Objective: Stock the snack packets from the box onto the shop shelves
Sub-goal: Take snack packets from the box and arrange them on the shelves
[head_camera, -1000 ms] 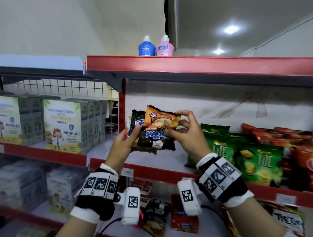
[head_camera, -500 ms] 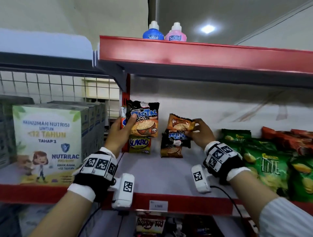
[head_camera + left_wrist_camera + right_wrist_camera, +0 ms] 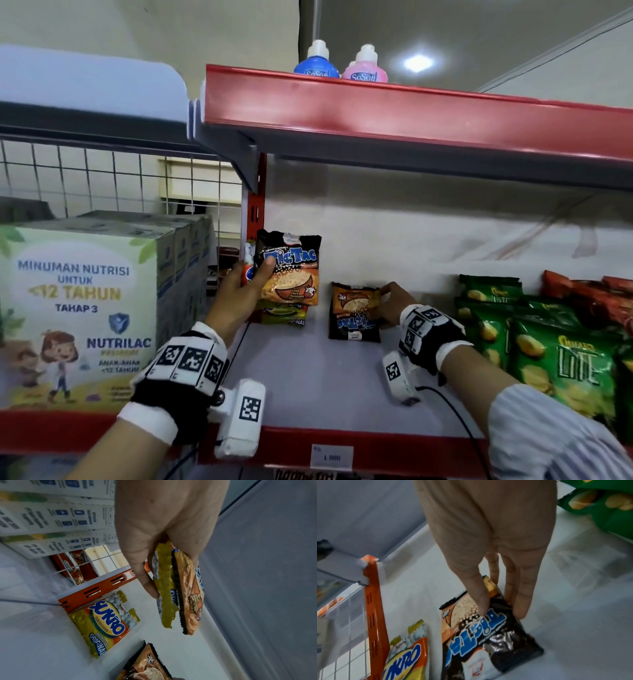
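Note:
My left hand (image 3: 257, 270) grips a small stack of snack packets at the left end of the shelf (image 3: 301, 387), thumb on the front Tic Tac packet (image 3: 294, 274). In the left wrist view, the left hand (image 3: 169, 582) holds that orange packet (image 3: 190, 599) with a yellow one and a white one pressed behind it. A Sukro packet (image 3: 286, 315) rests on the shelf below them. My right hand (image 3: 383, 296) pinches the top of another Tic Tac packet (image 3: 354, 317), upside down, its lower edge on the shelf. The right wrist view shows my right hand (image 3: 501, 609) holding this packet (image 3: 481, 639) beside the Sukro packet (image 3: 406, 655).
Green Lite chip bags (image 3: 548, 353) and red bags (image 3: 599, 301) fill the shelf's right side. Nutrilac boxes (image 3: 78, 315) stand on the neighbouring shelf to the left, past an orange upright (image 3: 255, 219). A red shelf (image 3: 411, 109) with two bottles (image 3: 317, 65) hangs overhead.
My hands have parted and reached into the shelf. The right hand took one Tic Tac packet to the right and lowered it onto the shelf; the left kept the other packets.

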Motion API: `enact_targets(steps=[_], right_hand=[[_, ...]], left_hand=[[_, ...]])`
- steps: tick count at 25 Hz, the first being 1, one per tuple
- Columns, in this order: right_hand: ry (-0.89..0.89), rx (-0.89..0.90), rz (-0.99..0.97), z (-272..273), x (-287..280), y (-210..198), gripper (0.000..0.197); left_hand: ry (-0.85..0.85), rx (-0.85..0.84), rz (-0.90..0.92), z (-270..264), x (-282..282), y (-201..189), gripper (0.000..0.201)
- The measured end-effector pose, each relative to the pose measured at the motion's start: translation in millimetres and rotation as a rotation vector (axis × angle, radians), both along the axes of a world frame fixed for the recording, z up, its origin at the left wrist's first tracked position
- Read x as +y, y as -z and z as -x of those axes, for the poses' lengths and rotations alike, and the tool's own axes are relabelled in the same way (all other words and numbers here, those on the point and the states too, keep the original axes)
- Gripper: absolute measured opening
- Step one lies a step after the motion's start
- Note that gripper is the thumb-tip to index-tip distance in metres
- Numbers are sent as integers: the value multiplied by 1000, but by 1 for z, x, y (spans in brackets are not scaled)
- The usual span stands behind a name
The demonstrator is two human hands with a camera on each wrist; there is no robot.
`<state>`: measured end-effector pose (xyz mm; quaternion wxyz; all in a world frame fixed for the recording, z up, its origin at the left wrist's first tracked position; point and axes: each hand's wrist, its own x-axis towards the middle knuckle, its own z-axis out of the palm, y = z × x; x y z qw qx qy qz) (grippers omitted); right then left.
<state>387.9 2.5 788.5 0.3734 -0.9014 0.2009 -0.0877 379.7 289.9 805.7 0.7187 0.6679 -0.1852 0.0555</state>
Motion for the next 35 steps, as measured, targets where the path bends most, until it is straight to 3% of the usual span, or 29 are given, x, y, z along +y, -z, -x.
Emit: enact_targets(steps=[3,5,8,10,12,16,19,22,26,28,31,33,35], right_hand=[[-52,10,123,5,6,-14,63],[-62,-149,197,14,13,-34,51],[-262,-401,-25,32,37,-64,48],[-477,-360,-128,42,60,-74,58],[-581,-300,-77,43,71,-71,59],[-483,-323,-25,37,51,-60,35],[-408,-236,182,29,27,-46,23],[-381,-83,463,19,17,-28,36],[-300,-38,601,19,26,-26,48],[-320,-173,455,25,41,-37,44],[-544,-294,-137,37,76,-53,43],[-636,-306,-267,39,96,-56,44],[-647,-341,-246,34,109,-55,42]], left_hand=[[-19,1,4,2,0,-1,46],[-1,9,13,3,-1,-1,41],[50,25,-14,5,-9,-3,40],[94,2,-29,9,-18,-6,43],[126,-33,-73,13,-27,-8,48],[32,-28,-183,13,-24,-6,54],[12,32,-98,9,-13,-4,46],[24,35,-60,11,-8,-5,36],[45,55,-21,16,-5,-6,30],[47,59,-10,19,-6,-6,26],[53,58,11,24,-9,-6,28],[80,63,29,28,-13,-5,32],[89,79,54,29,-14,-3,35]])
